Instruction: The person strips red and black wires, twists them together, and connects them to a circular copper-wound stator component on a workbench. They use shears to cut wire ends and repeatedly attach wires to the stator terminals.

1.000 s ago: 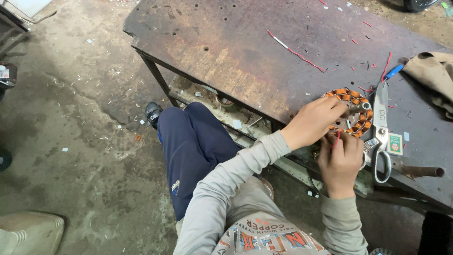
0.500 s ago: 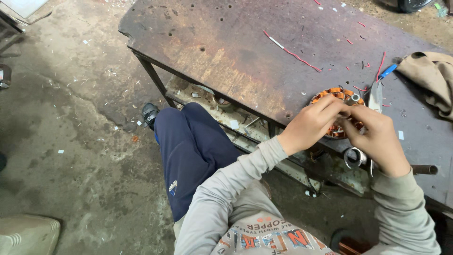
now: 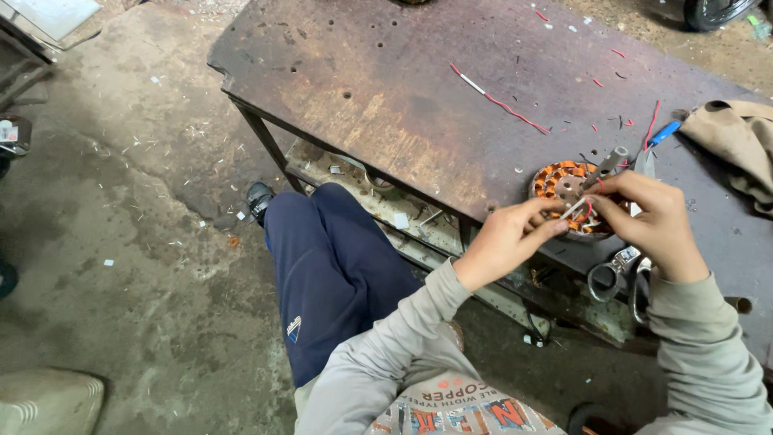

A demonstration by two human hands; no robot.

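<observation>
- The round stator, ringed with copper-orange coils, lies flat on the rusty metal worktop, close to the near edge and just in front of the seated person.
- The left hand comes in from the near-left side; its grip is pressed together, thumb and fingertips pinching a thin pale lead at the stator's near rim.
- The right hand sits over the stator's right side, fingers curled in a pinch on the same small bundle of wire; a hint of red wire shows between the fingers.
- The two pinches almost meet, so the wire's short free run lies roughly left-to-right between them, just above the coils.
- A grey shaft sticks up and away from the stator's middle, tilted to the right, just beyond the right hand.
- Scissors lie at the worktop's edge, beneath the right wrist and nearer that hand.
</observation>
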